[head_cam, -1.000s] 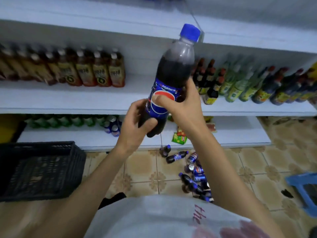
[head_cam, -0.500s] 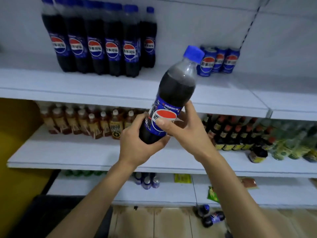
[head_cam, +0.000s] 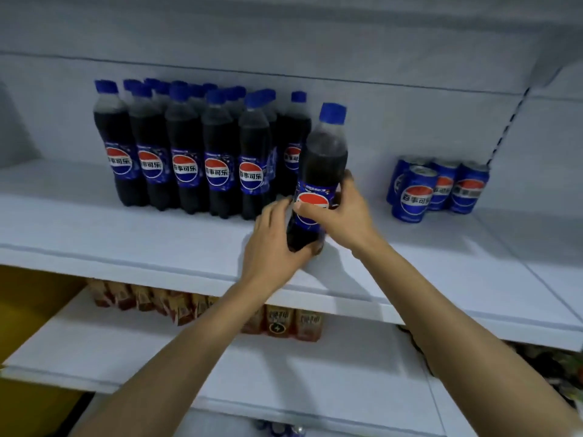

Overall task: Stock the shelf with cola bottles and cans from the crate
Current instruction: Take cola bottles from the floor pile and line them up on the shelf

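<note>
A cola bottle (head_cam: 325, 159) with a blue cap stands almost upright over the white upper shelf (head_cam: 126, 234), just right of a block of several matching cola bottles (head_cam: 186, 156). My left hand (head_cam: 274, 244) grips its base from the left and below. My right hand (head_cam: 340, 212) holds its label from the right, thumb across the front. Whether the base touches the shelf is hidden by my fingers. Several blue cola cans (head_cam: 435, 190) stand to the right on the same shelf.
Bare shelf lies between the held bottle and the cans, and along the front edge. The lower shelf (head_cam: 94, 348) carries orange drink cartons (head_cam: 284, 323) under my arms. A yellow wall (head_cam: 28, 298) is at the left.
Both hands carried the bottle up from chest height onto the upper shelf and turned it from tilted to nearly upright. The view rose from the floor and crate to the cola shelf.
</note>
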The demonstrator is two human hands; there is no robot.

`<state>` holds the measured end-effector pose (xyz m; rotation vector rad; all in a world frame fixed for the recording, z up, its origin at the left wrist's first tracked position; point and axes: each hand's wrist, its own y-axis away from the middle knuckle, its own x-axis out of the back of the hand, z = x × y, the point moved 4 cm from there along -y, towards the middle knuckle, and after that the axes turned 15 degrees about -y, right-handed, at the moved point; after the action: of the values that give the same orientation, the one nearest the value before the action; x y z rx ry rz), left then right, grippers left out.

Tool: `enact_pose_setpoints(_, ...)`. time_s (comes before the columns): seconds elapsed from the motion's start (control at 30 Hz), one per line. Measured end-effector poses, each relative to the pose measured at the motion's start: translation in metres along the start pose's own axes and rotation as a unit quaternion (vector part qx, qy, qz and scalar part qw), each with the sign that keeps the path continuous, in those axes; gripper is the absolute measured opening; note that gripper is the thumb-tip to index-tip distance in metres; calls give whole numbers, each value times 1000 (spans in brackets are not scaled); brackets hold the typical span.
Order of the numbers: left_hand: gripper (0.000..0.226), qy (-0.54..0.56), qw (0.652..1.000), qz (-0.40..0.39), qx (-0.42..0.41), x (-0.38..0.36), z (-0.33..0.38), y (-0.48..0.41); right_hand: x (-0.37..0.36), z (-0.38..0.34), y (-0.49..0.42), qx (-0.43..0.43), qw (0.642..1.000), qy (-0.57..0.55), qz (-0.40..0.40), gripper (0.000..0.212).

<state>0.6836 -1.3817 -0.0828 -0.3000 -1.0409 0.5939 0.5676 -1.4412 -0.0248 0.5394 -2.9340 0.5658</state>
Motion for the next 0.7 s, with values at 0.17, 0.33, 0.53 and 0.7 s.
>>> enact_pose_setpoints(0.17,81,-32,999,-8,42,-34,-15,-40,-10,30,-71,-12,1000,19,-19,73)
enact_pose_setpoints(0.33,80,-49,996,27,62,-45,-20,-66,-21,52,-121,5,999,11,-48,78)
enact_pose_setpoints(0.53,77,-54,998,-27,23,-52,-24,-77,-36,67,-156,13,998,2,-62,82)
enact_pose_setpoints(0.7,80,-63,996,-64,9,-63,-16,-78,-37,74,-157,33,998,-6,-50,81)
